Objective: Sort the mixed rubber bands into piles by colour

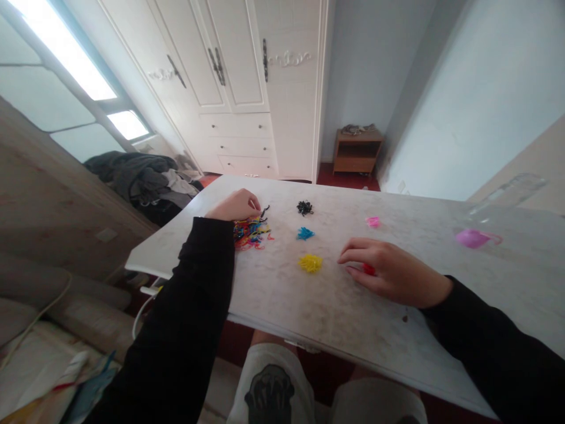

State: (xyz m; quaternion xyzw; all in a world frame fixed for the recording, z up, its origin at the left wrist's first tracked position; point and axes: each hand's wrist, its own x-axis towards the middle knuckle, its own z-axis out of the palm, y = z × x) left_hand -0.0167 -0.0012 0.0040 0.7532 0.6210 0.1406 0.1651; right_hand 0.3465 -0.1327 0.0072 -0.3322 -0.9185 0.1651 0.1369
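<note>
My left hand [238,205] is at the far left of the table, its fingers curled together beside a mixed-colour pile of small rubber bands [251,234]. A black strand [265,211] lies at its fingertips; whether the fingers grip anything is hidden. My right hand [382,265] rests low over the table, thumb and forefinger apart. Some red bands [368,269] show under its palm, mostly covered. Between the hands are sorted heaps: black bands [305,207], blue bands [305,233] and yellow bands [310,263]. Beyond my right hand sits a small pink heap [373,222].
A purple object with a pink loop [472,238] and a clear plastic container [507,197] stand on the right of the white table [273,294]. A tiny dark crumb [405,318] lies near my right wrist. Behind are a white wardrobe [238,135] and a wooden nightstand [357,152].
</note>
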